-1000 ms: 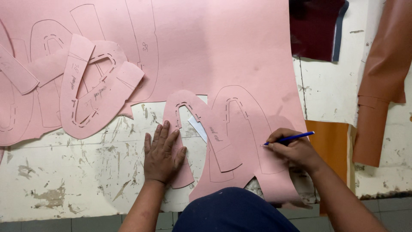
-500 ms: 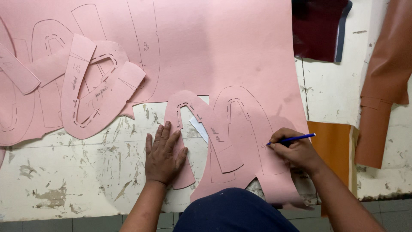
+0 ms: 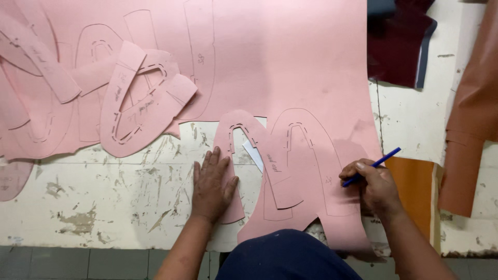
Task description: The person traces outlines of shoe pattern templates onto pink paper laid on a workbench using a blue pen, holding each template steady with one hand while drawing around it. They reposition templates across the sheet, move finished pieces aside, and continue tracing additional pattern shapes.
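Observation:
My left hand (image 3: pixel 211 184) lies flat, fingers spread, on one leg of a pink U-shaped paper pattern piece (image 3: pixel 244 136) that rests on the worn white table (image 3: pixel 104 207). My right hand (image 3: pixel 374 186) holds a blue pen (image 3: pixel 374 165) with its tip down on the large pink sheet (image 3: pixel 270 57), just right of a traced U-shaped outline (image 3: pixel 306 155). A small white paper slip (image 3: pixel 252 154) shows beneath the pattern piece.
A pile of cut pink pattern pieces (image 3: pixel 135 103) lies at the upper left on the sheet. Dark maroon fabric (image 3: pixel 399 46) sits at the top right, brown leather (image 3: pixel 472 114) hangs at the right edge, and an orange piece (image 3: pixel 415 192) lies beside my right hand.
My right hand and pen have shifted only slightly along the sheet; my left hand stays pressed on the pattern piece.

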A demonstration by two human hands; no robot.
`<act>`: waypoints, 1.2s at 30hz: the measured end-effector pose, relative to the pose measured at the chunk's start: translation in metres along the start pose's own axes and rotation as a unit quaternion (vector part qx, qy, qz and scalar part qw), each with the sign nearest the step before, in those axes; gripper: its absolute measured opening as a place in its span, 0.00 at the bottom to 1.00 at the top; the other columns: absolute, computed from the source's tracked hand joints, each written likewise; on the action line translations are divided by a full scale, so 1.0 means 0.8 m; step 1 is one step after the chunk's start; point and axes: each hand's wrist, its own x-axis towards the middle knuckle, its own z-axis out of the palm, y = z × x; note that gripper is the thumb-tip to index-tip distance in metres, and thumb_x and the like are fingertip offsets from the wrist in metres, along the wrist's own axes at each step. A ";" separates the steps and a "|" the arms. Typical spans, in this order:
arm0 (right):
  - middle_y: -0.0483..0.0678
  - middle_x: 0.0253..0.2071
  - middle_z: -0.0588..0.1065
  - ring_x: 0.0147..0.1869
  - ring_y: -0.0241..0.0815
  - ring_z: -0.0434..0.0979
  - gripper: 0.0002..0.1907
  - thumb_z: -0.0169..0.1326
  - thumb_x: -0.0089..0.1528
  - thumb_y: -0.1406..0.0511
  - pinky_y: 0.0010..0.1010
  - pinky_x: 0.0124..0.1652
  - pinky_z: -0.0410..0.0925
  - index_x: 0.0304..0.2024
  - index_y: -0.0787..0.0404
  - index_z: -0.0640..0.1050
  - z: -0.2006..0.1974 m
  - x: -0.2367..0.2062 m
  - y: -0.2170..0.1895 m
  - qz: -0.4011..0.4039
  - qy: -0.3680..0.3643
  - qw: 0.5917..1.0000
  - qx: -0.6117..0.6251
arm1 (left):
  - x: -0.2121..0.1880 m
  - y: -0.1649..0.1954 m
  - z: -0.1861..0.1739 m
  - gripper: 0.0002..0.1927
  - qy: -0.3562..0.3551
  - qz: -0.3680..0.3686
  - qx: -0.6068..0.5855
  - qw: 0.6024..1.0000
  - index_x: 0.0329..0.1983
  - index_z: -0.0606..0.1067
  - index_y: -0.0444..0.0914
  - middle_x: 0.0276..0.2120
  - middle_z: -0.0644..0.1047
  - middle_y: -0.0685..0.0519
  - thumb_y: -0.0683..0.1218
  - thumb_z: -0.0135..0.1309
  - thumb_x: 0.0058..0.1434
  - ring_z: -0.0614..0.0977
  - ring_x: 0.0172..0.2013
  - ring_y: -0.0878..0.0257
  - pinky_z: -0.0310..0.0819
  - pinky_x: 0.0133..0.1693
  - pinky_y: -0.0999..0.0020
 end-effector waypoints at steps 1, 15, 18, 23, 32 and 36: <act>0.57 0.37 0.80 0.40 0.44 0.81 0.13 0.44 0.67 0.67 0.36 0.43 0.76 0.36 0.72 0.76 0.005 -0.004 -0.005 -0.009 -0.017 1.000 0.020 | -0.008 0.002 0.002 0.29 0.012 -0.003 0.001 1.000 0.67 0.68 0.43 0.74 0.59 0.48 0.57 0.49 0.64 0.55 0.75 0.52 0.37 0.72 0.48; 0.49 0.39 0.76 0.35 0.37 0.72 0.21 0.44 0.65 0.69 0.29 0.34 0.66 0.59 0.71 0.74 0.140 -0.050 0.009 0.166 -0.041 0.983 -0.068 | -0.087 -0.007 -0.042 0.41 -0.139 -0.075 0.025 0.987 0.77 0.49 0.50 0.78 0.42 0.56 0.65 0.46 0.65 0.39 0.76 0.56 0.23 0.70 0.48; 0.48 0.39 0.77 0.36 0.38 0.74 0.22 0.45 0.66 0.67 0.30 0.34 0.67 0.60 0.69 0.74 0.151 -0.051 0.019 0.168 -0.025 0.980 -0.102 | -0.088 -0.009 -0.057 0.41 -0.133 -0.061 0.020 0.989 0.77 0.50 0.49 0.78 0.43 0.56 0.64 0.46 0.65 0.41 0.76 0.57 0.25 0.70 0.48; 0.56 0.43 0.76 0.43 0.48 0.77 0.26 0.54 0.63 0.58 0.36 0.44 0.70 0.62 0.62 0.76 0.189 -0.066 0.047 0.008 0.033 0.917 -0.398 | -0.078 -0.055 -0.090 0.29 -0.070 0.014 -0.043 0.997 0.67 0.66 0.44 0.70 0.63 0.53 0.55 0.53 0.63 0.60 0.69 0.55 0.44 0.68 0.47; 0.64 0.58 0.72 0.62 0.59 0.74 0.48 0.70 0.48 0.48 0.43 0.59 0.69 0.64 0.66 0.72 0.286 -0.066 0.074 -0.004 0.160 0.782 -0.602 | -0.005 -0.276 -0.169 0.32 0.202 -0.081 -0.060 0.974 0.66 0.66 0.38 0.67 0.65 0.39 0.50 0.58 0.60 0.65 0.64 0.42 0.59 0.64 0.45; 0.69 0.54 0.76 0.57 0.60 0.79 0.51 0.74 0.48 0.52 0.44 0.57 0.72 0.63 0.75 0.70 0.302 -0.052 0.073 0.114 0.177 0.813 -0.542 | 0.037 -0.358 -0.211 0.44 0.186 -0.162 -0.025 0.969 0.70 0.58 0.37 0.70 0.56 0.39 0.55 0.64 0.57 0.57 0.65 0.39 0.52 0.64 0.41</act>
